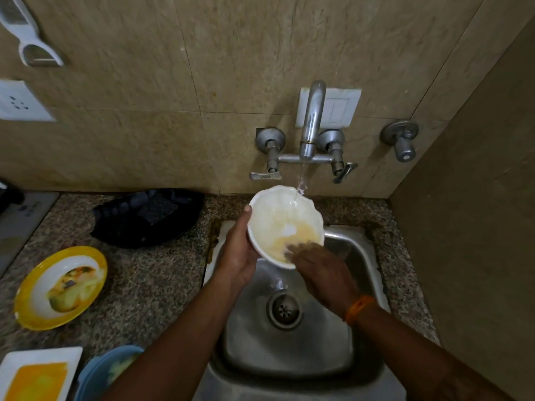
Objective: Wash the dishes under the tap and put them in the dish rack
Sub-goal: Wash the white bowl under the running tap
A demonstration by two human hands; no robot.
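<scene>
A white bowl [278, 215] with yellowish residue is tilted above the steel sink [359, 256], and water from the tap [311, 123] runs onto its upper rim. My left hand [240, 250] grips the bowl's left edge, thumb on the rim. My right hand [318, 270] reaches into the bowl's lower part; its fingers are blurred and touch the soiled inside. On the counter at left stands a black dish rack [144, 218].
Dirty dishes wait on the granite counter at left: a yellow-rimmed plate [60, 287], a white square dish [37, 374] with orange residue and a blue bowl [101, 371]. A side wall closes in at right. A second valve [401, 138] juts from the back wall.
</scene>
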